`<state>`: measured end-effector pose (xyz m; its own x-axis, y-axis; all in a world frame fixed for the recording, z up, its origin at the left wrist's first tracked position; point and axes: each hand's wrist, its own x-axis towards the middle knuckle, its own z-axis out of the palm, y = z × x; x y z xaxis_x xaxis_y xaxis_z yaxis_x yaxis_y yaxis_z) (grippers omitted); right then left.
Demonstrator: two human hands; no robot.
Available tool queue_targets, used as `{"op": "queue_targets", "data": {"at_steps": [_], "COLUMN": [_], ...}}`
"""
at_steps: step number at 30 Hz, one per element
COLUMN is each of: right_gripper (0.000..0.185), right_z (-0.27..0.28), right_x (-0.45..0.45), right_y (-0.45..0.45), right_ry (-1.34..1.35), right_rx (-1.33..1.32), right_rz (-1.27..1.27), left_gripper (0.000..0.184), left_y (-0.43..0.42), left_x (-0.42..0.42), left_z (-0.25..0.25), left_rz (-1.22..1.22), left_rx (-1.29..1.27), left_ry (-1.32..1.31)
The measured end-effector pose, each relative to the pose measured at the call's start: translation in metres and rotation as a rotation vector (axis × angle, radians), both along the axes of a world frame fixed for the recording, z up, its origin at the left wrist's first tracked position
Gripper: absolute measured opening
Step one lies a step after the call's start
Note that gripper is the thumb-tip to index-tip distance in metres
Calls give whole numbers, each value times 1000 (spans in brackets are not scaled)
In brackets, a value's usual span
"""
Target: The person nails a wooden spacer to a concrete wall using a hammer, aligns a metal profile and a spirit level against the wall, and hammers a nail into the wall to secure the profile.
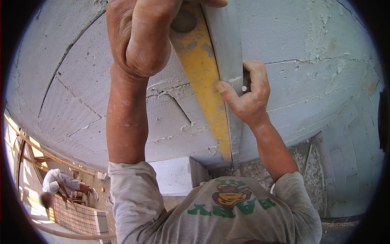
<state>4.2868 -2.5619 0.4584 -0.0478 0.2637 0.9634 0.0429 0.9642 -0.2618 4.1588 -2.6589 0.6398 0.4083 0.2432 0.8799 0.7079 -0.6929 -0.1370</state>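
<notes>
A long yellow spirit level (199,61) with a dark round window near its top lies lengthwise along a grey straight bar (227,44), both against a pale block wall. My left hand (142,36) is closed around the upper part of the level; its fingers are partly cut off by the frame's top edge, and one fingertip reaches over the bar. Lower down, my right hand (252,95) clasps the grey bar from the right side. Its thumb lies across the front by the level's edge. A small pale round end (244,88) shows between thumb and fingers.
The pale block wall (280,32) fills the upper view, with mortar joints and dark cracks. A pale block (172,173) stands near its foot. At lower left, a person (61,183) bends beside poles and a wire grid (75,215). Another block wall (349,154) is at right.
</notes>
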Motion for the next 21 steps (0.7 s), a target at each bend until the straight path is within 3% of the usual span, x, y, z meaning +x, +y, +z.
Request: {"op": "queue_targets", "data": {"at_steps": [4, 7, 13, 16, 21], "right_gripper": [61, 59, 41, 42, 47], "right_z": [2, 2, 7, 14, 1], "right_x": [9, 20, 25, 39, 54], "right_y": [-1, -4, -12, -21, -25], "right_ry": [19, 48, 158, 67, 86], "right_rx": [61, -45, -158, -264, -683], "right_rz": [-43, 120, 194, 287, 578], "left_gripper": [63, 63, 64, 64, 64], "left_y": [1, 3, 7, 8, 3], "left_x": [0, 4, 2, 2, 7], "left_z": [0, -4, -3, -6, -3], "left_rz": [3, 12, -180, -78, -110], "left_rx": [7, 54, 8, 24, 15], "left_ry": [-2, -32, -81, -95, -76]}}
